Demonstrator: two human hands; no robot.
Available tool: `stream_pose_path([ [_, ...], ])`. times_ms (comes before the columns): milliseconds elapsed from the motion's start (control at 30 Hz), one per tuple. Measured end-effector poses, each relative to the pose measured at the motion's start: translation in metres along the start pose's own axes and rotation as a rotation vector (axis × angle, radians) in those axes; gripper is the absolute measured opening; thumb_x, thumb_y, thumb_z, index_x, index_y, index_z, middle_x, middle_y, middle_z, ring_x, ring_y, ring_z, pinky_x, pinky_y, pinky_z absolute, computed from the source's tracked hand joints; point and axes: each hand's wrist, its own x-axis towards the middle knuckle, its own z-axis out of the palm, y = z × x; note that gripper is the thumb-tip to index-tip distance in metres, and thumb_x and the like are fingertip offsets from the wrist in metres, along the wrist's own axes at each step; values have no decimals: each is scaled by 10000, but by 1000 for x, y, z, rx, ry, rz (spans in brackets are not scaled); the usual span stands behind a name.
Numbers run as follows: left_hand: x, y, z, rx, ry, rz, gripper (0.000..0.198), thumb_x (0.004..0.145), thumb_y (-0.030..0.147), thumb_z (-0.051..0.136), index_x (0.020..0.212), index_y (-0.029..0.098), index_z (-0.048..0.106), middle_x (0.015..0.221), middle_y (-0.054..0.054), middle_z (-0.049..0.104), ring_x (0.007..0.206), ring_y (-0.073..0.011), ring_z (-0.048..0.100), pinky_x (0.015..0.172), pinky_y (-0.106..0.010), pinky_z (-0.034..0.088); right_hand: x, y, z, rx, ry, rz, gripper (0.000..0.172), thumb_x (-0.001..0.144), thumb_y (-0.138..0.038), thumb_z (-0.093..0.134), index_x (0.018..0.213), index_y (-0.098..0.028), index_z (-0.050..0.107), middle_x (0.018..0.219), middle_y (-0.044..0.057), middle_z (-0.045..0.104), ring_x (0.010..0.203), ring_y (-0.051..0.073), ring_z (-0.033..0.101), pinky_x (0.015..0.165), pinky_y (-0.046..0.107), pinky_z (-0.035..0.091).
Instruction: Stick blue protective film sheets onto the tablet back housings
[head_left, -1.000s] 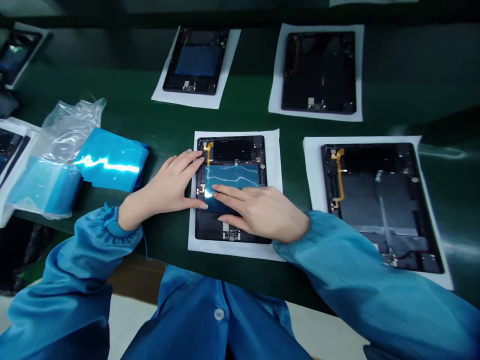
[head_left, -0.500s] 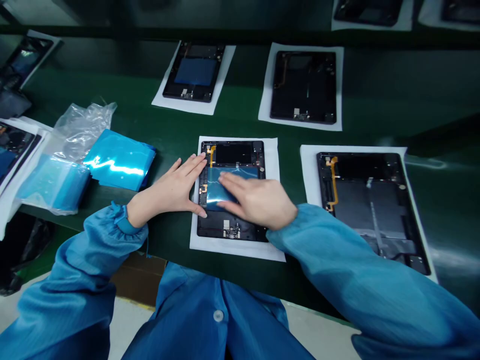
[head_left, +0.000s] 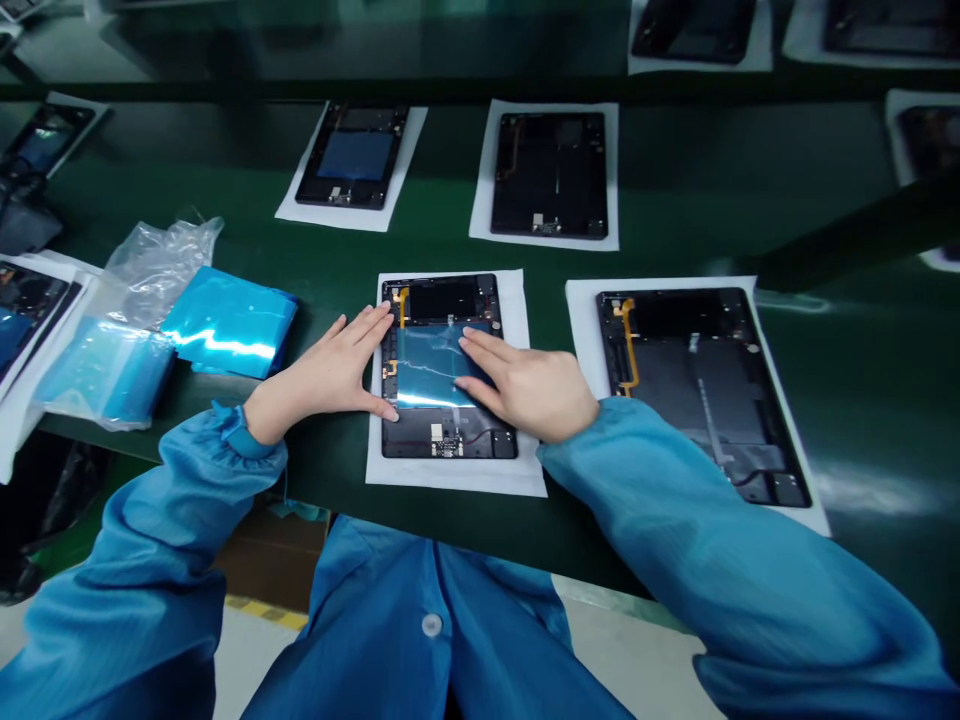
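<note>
An opened tablet (head_left: 480, 445) lies on a white foam sheet (head_left: 457, 480) in front of me, its circuit parts and orange flex cable showing. A glossy blue film sheet (head_left: 427, 370) covers the middle of it, with creases of light across its surface. My left hand (head_left: 337, 362) is spread, its fingertips and thumb resting on the tablet's left edge. With fingers stretched out, my right hand (head_left: 529, 385) lies flat on the right part of the film and hides that corner.
A stack of blue film sheets (head_left: 229, 320) and a clear plastic bag (head_left: 161, 270) are at the left. Another opened tablet (head_left: 720, 400) lies at the right on white foam. Behind stand two more tablets, one with blue film (head_left: 354, 155), one without (head_left: 551, 175).
My right hand has slid rightward over the film, uncovering more of its middle. My left hand keeps its place on the tablet's edge. The whole view has shifted somewhat.
</note>
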Motion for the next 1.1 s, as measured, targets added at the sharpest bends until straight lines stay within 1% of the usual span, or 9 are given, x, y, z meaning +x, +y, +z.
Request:
stream_pose_path([
  [200, 3, 1, -3, 6, -25, 1, 1401, 791, 907, 712, 1766, 129, 73, 1840, -241, 77, 1721, -444, 117, 1386, -657, 172, -47, -10, 2, 10, 62, -159, 539, 1107, -502, 506, 1370, -109, 764, 1450, 171, 727, 714, 198, 771, 637, 339, 570],
  [433, 2, 8, -22, 105, -85, -31, 1333, 820, 911, 673, 1759, 128, 144, 1828, -255, 145, 1695, -457, 226, 1356, -626, 268, -1, -1, 3, 57, -8, 69, 642, 1114, -557, 395, 1534, -140, 644, 1595, 172, 627, 928, 283, 780, 693, 404, 604],
  [533, 26, 18, -43, 156, -80, -93, 982, 914, 798, 666, 1646, 176, 464, 1686, -212, 508, 1508, -424, 556, 1220, -539, 478, -3, -4, -2, 91, -7, 43, 630, 1112, -550, 411, 1505, -124, 658, 1586, 172, 636, 1003, 302, 768, 797, 434, 620],
  [600, 53, 27, -51, 184, 52, -143, 638, 1045, 598, 579, 1512, 164, 614, 1513, -186, 671, 1356, -385, 677, 1139, -516, 536, -18, -7, -2, 123, 58, 30, 535, 1123, -459, 420, 1421, -128, 714, 1497, 157, 705, 1063, 298, 752, 901, 436, 615],
  [700, 93, 38, -45, 196, 253, -157, 487, 1098, 312, 458, 1506, 85, 598, 1592, -231, 588, 1451, -380, 594, 1199, -555, 490, -42, -10, 3, 152, 194, 109, 431, 1112, -328, 432, 1319, -137, 758, 1330, 160, 773, 1080, 304, 721, 957, 448, 596],
  [800, 108, 43, -29, 178, 247, -107, 479, 1092, 223, 427, 1515, 61, 585, 1639, -236, 541, 1503, -355, 540, 1244, -541, 458, -53, -12, 13, 158, 286, 241, 427, 1098, -344, 467, 1338, -106, 729, 1288, 201, 756, 1072, 333, 688, 951, 476, 589],
  [900, 103, 36, -23, 177, 232, -55, 475, 1077, 146, 384, 1482, 78, 625, 1593, -220, 589, 1435, -327, 594, 1215, -518, 487, -52, -17, 23, 132, 313, 279, 482, 1099, -380, 477, 1377, -51, 693, 1291, 233, 740, 1065, 348, 666, 966, 487, 579],
  [1000, 102, 21, -31, 155, 234, -15, 442, 1051, 123, 418, 1399, 117, 689, 1395, -187, 716, 1254, -297, 689, 1107, -468, 553, -49, -22, 30, 112, 305, 278, 521, 1103, -384, 469, 1462, -44, 633, 1325, 229, 733, 1039, 347, 654, 954, 494, 572],
  [1100, 110, 6, -43, 100, 241, 7, 262, 1018, 171, 552, 1162, 157, 770, 1101, -122, 785, 998, -251, 741, 938, -376, 594, -49, -22, 34, 149, 331, 307, 615, 1096, -420, 486, 1584, -45, 508, 1373, 240, 708, 1060, 346, 657, 966, 499, 574],
])
